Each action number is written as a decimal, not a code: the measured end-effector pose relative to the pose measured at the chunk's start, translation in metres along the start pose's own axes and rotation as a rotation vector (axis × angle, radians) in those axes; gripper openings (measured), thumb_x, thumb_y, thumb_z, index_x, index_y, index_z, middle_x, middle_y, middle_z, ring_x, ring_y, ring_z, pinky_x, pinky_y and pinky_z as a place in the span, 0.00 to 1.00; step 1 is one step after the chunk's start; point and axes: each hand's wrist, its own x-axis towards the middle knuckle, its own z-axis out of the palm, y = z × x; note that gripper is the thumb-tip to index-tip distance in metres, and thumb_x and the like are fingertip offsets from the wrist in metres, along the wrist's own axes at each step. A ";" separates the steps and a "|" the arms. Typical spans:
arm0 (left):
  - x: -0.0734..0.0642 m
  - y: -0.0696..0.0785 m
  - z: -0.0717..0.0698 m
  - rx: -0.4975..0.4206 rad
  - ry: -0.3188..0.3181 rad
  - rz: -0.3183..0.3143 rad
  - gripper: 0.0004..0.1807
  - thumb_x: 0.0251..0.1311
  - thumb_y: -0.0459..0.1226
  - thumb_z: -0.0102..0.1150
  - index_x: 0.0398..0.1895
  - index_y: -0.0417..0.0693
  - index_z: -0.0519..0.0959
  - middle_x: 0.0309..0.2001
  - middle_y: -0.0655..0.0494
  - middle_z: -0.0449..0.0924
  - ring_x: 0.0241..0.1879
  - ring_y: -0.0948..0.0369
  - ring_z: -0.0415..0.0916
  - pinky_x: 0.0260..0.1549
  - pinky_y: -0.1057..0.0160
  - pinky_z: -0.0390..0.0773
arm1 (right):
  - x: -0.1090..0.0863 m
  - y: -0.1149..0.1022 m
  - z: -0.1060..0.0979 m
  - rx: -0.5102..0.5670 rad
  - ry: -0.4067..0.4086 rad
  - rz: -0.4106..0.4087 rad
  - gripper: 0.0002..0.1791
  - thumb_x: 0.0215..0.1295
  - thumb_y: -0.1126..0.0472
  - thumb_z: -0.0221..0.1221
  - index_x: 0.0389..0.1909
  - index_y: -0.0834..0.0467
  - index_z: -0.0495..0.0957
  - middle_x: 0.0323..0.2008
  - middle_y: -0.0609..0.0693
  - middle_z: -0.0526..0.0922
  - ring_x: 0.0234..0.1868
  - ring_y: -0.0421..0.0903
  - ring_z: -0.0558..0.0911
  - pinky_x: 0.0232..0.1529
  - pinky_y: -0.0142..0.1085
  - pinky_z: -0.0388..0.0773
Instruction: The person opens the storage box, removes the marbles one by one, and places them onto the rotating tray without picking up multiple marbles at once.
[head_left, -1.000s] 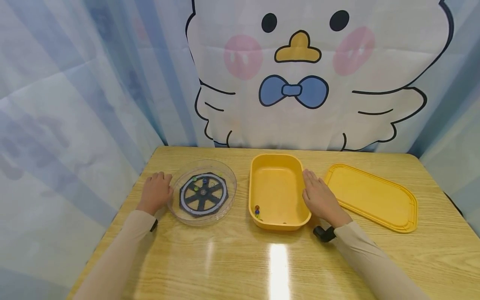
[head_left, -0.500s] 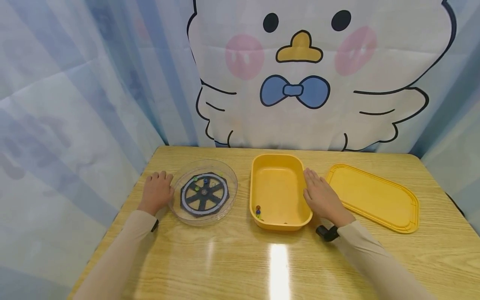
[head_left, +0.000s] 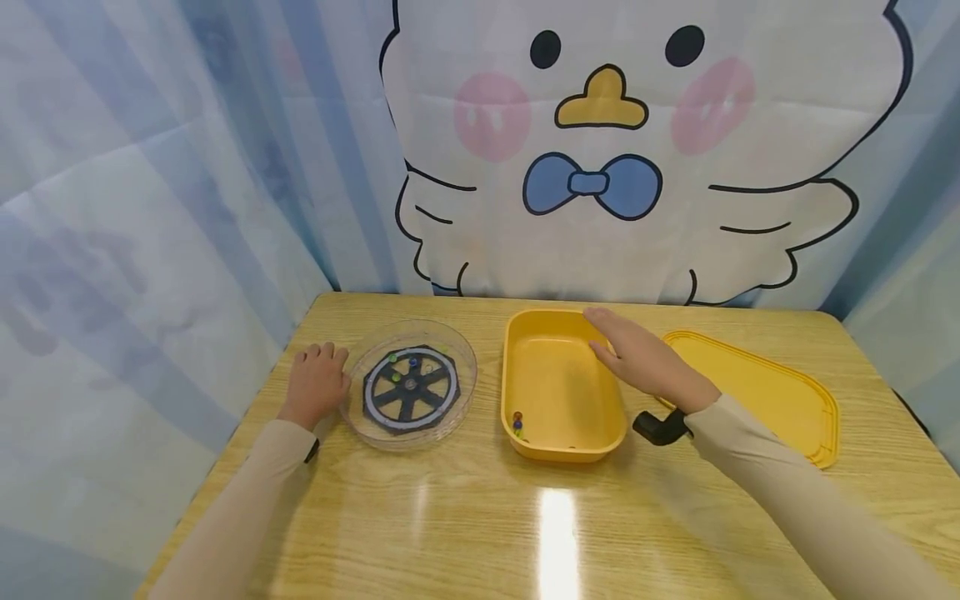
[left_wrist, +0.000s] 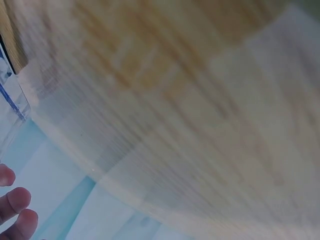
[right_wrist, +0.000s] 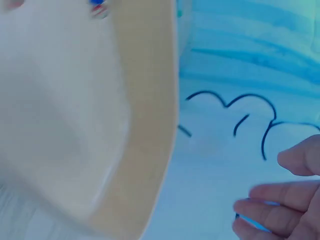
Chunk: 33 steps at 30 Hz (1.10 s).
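My left hand (head_left: 315, 385) rests at the left rim of a clear round dish (head_left: 367, 433), its fingers loosely bent. Over a black spoked wheel shape (head_left: 406, 411) seen within that dish lie several green and blue marbles (head_left: 396, 377). My right hand (head_left: 647, 357) is above the right rim of a yellow tub (head_left: 562, 392), fingers straight and pointing toward the tub's far end, holding nothing. A few coloured marbles (head_left: 517, 423) sit in the tub's near left corner. In the right wrist view the spread fingers (right_wrist: 275, 217) show beside the tub's wall (right_wrist: 150, 110).
A flat yellow lid (head_left: 780, 396) lies right of the tub, partly covered by my right forearm. Wooden table (head_left: 450, 533) spreads in front. A curtain (head_left: 600, 250) with a cartoon bird hangs along the back edge.
My right hand has risen from the tub's right side and moved up and inward over its far right rim. My left hand has stayed by the dish.
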 end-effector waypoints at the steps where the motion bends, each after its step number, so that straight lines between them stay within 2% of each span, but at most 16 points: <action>1: 0.000 0.000 0.000 0.000 0.001 0.000 0.10 0.58 0.34 0.52 0.41 0.38 0.74 0.36 0.40 0.72 0.37 0.42 0.71 0.39 0.44 0.70 | 0.005 -0.003 -0.002 0.041 -0.018 -0.015 0.27 0.72 0.59 0.47 0.69 0.64 0.58 0.68 0.63 0.62 0.69 0.61 0.62 0.66 0.55 0.60; 6: 0.000 0.001 -0.001 -0.001 0.012 -0.004 0.10 0.57 0.33 0.53 0.40 0.38 0.74 0.36 0.40 0.73 0.37 0.42 0.71 0.39 0.44 0.70 | 0.030 -0.012 0.004 0.215 -0.114 -0.158 0.18 0.68 0.62 0.53 0.57 0.61 0.75 0.56 0.59 0.78 0.58 0.57 0.76 0.57 0.52 0.72; 11: -0.001 0.002 -0.002 0.004 0.019 -0.007 0.10 0.56 0.33 0.54 0.40 0.37 0.74 0.35 0.40 0.72 0.37 0.43 0.70 0.38 0.44 0.70 | 0.055 -0.012 0.028 0.330 -0.230 -0.289 0.13 0.63 0.65 0.58 0.48 0.62 0.81 0.47 0.56 0.84 0.50 0.52 0.82 0.54 0.45 0.77; 16: -0.001 0.003 -0.001 -0.002 0.007 -0.017 0.10 0.56 0.33 0.54 0.40 0.38 0.74 0.36 0.40 0.73 0.38 0.43 0.71 0.39 0.44 0.71 | 0.072 -0.010 0.051 0.448 -0.378 -0.301 0.11 0.58 0.66 0.62 0.43 0.62 0.84 0.42 0.56 0.86 0.44 0.46 0.84 0.50 0.38 0.79; 20: 0.000 0.003 0.000 -0.003 0.022 -0.020 0.10 0.56 0.33 0.54 0.41 0.37 0.75 0.37 0.39 0.73 0.38 0.42 0.71 0.39 0.44 0.71 | 0.080 -0.009 0.063 0.479 -0.450 -0.310 0.10 0.56 0.67 0.64 0.40 0.62 0.85 0.39 0.56 0.87 0.40 0.43 0.84 0.46 0.34 0.80; 29: -0.001 0.002 0.003 0.003 0.072 -0.009 0.09 0.55 0.33 0.54 0.39 0.37 0.75 0.35 0.39 0.74 0.36 0.43 0.72 0.38 0.45 0.71 | 0.087 -0.002 0.088 0.504 -0.474 -0.331 0.10 0.51 0.68 0.67 0.36 0.65 0.85 0.35 0.57 0.87 0.35 0.40 0.85 0.40 0.27 0.80; 33: -0.001 0.002 0.004 0.010 0.070 -0.008 0.09 0.56 0.34 0.54 0.39 0.38 0.75 0.36 0.39 0.74 0.36 0.43 0.72 0.38 0.45 0.71 | 0.087 -0.001 0.094 0.492 -0.472 -0.357 0.08 0.52 0.68 0.67 0.34 0.64 0.85 0.35 0.56 0.87 0.36 0.39 0.84 0.40 0.26 0.79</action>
